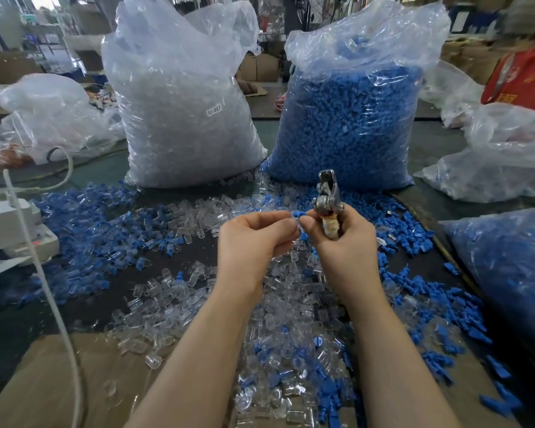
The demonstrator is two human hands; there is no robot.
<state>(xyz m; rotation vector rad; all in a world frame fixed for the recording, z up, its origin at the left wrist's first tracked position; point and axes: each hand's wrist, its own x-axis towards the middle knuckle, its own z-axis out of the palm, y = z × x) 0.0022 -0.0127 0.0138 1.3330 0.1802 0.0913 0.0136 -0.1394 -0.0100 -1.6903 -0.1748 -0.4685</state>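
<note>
Underneath everything, a dark table (22, 316), with cardboard (74, 381) over its near edge.

At the back left, upright, a big clear bag (179, 118) stuffed with clear parts and marked with a small label (213, 111). Just beside it on the right, equally tall, a blue bag (349, 125) packed with blue parts. Both open at the top.

At the right edge, lying low, another bag of blue parts (507, 273). Behind that one and at far left, crumpled side bags (50, 118), contents unclear.

Spread over the table from the big bags to the near edge, a loose pile (105, 230) of mixed blue and clear parts, thickest under the forearms.

At left, a white box (7, 223), and a white cable (47, 285) curving from behind it down to the near edge.

Raised above the pile, centre, both hands, fingertips meeting.

Left hand (254, 242): fingers curled, thumb and forefinger pinching a clear part (294, 224), faint against the pile below.

Right hand (343, 242): lower fingers wrapped round the taped handle of metal pliers (328, 193), nose pointing up and away; thumb and forefinger pinching a blue part (298, 214).

Blue part between the two sets of fingertips, touching the clear part, just left of the pliers' pivot and well above the table. Too small to tell whether already seated in the clear part.
</note>
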